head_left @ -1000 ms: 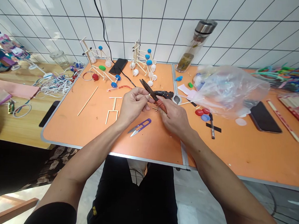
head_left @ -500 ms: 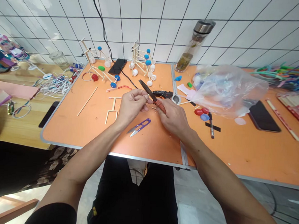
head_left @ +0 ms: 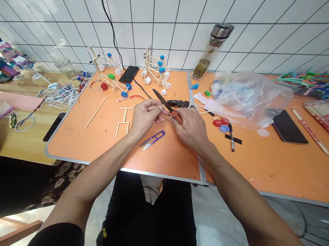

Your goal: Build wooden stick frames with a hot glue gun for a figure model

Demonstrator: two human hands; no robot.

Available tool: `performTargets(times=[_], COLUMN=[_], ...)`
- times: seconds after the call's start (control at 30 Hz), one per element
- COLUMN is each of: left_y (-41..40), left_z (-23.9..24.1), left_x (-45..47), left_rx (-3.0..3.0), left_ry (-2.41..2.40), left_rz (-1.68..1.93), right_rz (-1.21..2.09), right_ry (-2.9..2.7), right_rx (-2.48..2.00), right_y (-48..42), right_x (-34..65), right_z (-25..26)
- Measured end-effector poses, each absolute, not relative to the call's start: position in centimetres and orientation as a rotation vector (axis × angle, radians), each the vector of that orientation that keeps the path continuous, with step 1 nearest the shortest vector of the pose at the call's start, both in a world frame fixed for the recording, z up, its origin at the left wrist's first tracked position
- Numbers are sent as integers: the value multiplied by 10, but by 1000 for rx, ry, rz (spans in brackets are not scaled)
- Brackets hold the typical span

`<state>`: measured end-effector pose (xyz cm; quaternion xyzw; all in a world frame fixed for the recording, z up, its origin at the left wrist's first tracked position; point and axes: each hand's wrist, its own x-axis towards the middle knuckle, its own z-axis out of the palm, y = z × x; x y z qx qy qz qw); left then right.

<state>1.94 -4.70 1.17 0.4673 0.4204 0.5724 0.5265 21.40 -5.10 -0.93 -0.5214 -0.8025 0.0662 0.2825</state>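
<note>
In my right hand [head_left: 190, 126] is a knife [head_left: 162, 98] with a dark blade and a reddish-brown handle, its tip pointing up and to the left. Thumb and fingertips of my left hand [head_left: 145, 116] are pinched together beside the blade; what they hold is too small and covered to make out. Below the hands lie purple thread snips [head_left: 153, 140], blades apart. A small frame of glued sticks [head_left: 123, 122] rests left of my left hand. Just behind the knife is a black tool with orange parts [head_left: 178, 103], partly hidden by my right hand.
Two stick models with coloured caps [head_left: 153, 68] stand at the back, near a phone [head_left: 129, 74]. A glass bottle [head_left: 210, 53] leans by the wall. Rightward are a plastic bag [head_left: 252, 98], a pen [head_left: 231, 137] and another phone [head_left: 289, 127]. One loose stick [head_left: 96, 112] lies left.
The view has shifted very slightly. Both hands keep almost the same place and grip, with the knife still against the left fingertips.
</note>
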Motion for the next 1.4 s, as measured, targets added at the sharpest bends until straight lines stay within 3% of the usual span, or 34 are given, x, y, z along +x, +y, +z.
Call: performTargets(times=[0.57,0.97,1.4], left_y=[-40,-33,-27], left_z=[5,13,15], left_x=[13,2,-1], left_rx=[1162,913,737], left_ry=[792,698,849], left_rz=[1361,1336,1298], right_rz=[602,429,168], right_ry=[-1958,-2154,-2479], right_rx=[-1386,-1778,-1713], right_y=[-53,-81,-123], right_x=[217,247,296], right_z=[-3,20,-21])
